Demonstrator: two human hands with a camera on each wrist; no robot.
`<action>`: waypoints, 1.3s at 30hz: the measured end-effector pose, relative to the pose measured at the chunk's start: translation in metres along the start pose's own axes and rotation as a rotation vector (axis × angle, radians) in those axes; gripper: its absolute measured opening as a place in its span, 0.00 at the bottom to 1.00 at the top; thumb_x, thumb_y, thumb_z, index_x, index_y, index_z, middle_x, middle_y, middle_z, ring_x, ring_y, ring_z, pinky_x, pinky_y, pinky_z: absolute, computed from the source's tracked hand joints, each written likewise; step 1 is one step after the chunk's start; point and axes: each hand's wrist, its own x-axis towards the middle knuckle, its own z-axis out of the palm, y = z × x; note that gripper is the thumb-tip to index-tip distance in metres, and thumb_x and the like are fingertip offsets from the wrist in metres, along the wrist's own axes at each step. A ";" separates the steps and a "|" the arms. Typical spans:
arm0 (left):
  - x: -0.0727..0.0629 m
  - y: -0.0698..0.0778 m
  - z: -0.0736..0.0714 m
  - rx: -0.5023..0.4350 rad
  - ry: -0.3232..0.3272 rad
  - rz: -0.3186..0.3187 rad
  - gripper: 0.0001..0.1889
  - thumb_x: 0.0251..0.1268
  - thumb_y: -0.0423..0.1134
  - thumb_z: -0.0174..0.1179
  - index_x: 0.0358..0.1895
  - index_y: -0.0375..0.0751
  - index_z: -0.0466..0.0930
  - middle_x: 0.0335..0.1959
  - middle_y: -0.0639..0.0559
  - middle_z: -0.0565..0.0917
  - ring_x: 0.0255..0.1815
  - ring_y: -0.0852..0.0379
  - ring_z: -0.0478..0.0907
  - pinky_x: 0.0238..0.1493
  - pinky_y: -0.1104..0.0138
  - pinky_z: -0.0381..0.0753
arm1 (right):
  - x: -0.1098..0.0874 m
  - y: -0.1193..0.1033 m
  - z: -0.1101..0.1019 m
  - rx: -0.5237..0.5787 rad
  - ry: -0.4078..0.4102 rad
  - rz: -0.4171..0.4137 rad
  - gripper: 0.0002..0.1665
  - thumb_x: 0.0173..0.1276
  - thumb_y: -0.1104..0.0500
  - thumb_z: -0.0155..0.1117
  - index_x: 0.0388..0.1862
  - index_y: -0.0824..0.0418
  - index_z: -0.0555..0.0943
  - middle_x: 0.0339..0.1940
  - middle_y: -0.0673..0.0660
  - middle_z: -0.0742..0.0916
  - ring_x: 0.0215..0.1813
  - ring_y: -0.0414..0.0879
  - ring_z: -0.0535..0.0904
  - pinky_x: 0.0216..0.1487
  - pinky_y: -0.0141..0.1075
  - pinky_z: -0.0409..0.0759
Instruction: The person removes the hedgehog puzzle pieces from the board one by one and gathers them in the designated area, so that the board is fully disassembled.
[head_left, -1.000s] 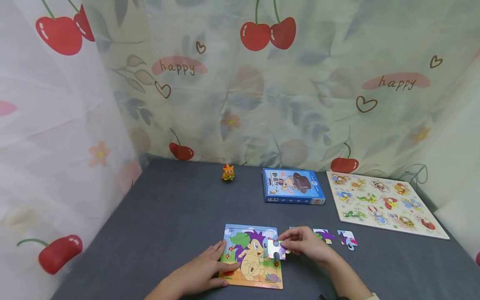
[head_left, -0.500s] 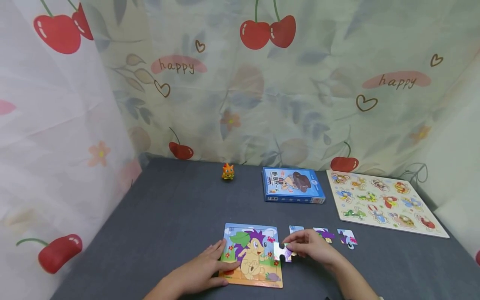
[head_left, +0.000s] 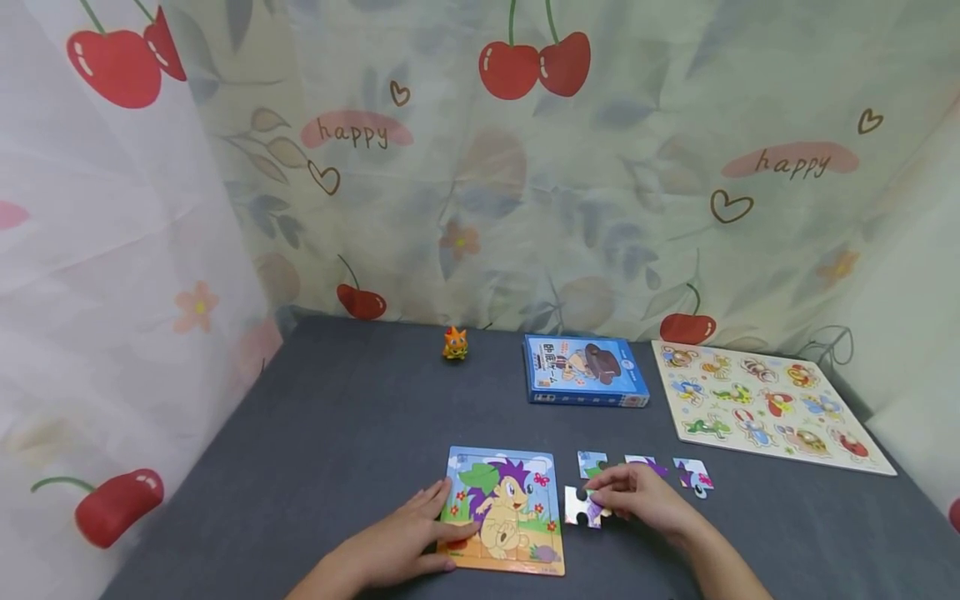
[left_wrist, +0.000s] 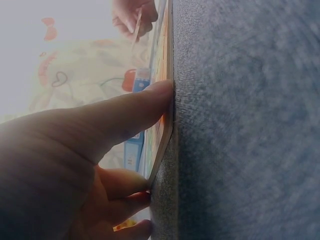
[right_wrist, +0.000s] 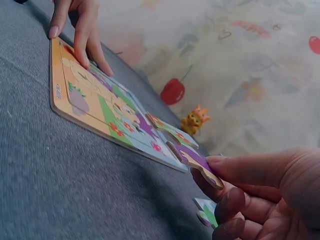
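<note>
The left hand (head_left: pixel 408 537) lay flat with straight fingers on the left edge of the hedgehog puzzle board (head_left: pixel 504 508), its thumb against the board's near rim in the left wrist view and the other fingers resting on the picture. The right hand (head_left: pixel 637 498) pinched a loose puzzle piece (head_left: pixel 583 507) between thumb and curled fingers; the piece sat just off the board's right edge, tilted and lifted slightly above the grey surface (head_left: pixel 337 433) in the right wrist view. Behind that hand, three more loose pieces lay in a row on the surface: a blue-and-green one (head_left: pixel 592 462) nearest the board, a purple one (head_left: pixel 642 461) partly hidden by the fingers, and a third (head_left: pixel 693 477) farthest right. Further back stood a blue box (head_left: pixel 585 371), with a wooden animal peg board (head_left: pixel 765 404) to its right and a small orange toy figure (head_left: pixel 455 343) to its left. A cherry-printed curtain (head_left: pixel 525 167) hung behind and along the left side.
</note>
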 end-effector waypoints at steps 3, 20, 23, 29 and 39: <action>0.000 0.000 0.000 -0.008 -0.004 0.002 0.24 0.63 0.55 0.55 0.63 0.72 0.66 0.75 0.40 0.51 0.75 0.40 0.48 0.69 0.46 0.54 | -0.003 0.002 -0.003 -0.007 0.018 0.015 0.21 0.64 0.54 0.62 0.47 0.71 0.80 0.28 0.48 0.83 0.24 0.37 0.71 0.25 0.29 0.70; 0.000 -0.002 0.002 -0.018 0.007 0.009 0.24 0.63 0.57 0.54 0.63 0.73 0.66 0.75 0.41 0.50 0.74 0.39 0.48 0.69 0.46 0.54 | -0.014 0.012 -0.013 -0.020 0.051 0.031 0.19 0.64 0.57 0.62 0.45 0.73 0.79 0.28 0.49 0.84 0.23 0.36 0.72 0.22 0.28 0.70; 0.000 -0.003 0.002 -0.024 0.009 0.012 0.24 0.63 0.57 0.54 0.63 0.73 0.66 0.75 0.41 0.50 0.75 0.39 0.48 0.69 0.45 0.53 | -0.014 0.013 -0.011 -0.043 0.077 0.025 0.18 0.63 0.58 0.64 0.44 0.72 0.80 0.28 0.51 0.83 0.22 0.36 0.71 0.21 0.28 0.70; 0.000 -0.003 0.001 -0.035 0.012 0.015 0.24 0.63 0.56 0.54 0.63 0.73 0.66 0.75 0.41 0.50 0.74 0.38 0.48 0.69 0.44 0.53 | -0.018 0.015 -0.011 -0.173 0.124 -0.007 0.22 0.54 0.54 0.71 0.43 0.68 0.81 0.32 0.54 0.83 0.22 0.36 0.70 0.21 0.28 0.70; -0.001 -0.004 0.001 -0.037 0.012 0.011 0.24 0.63 0.57 0.54 0.63 0.73 0.66 0.75 0.41 0.50 0.74 0.38 0.48 0.69 0.44 0.53 | -0.022 0.018 -0.004 -0.266 0.099 -0.148 0.24 0.49 0.58 0.75 0.43 0.68 0.79 0.33 0.55 0.79 0.24 0.33 0.69 0.23 0.28 0.70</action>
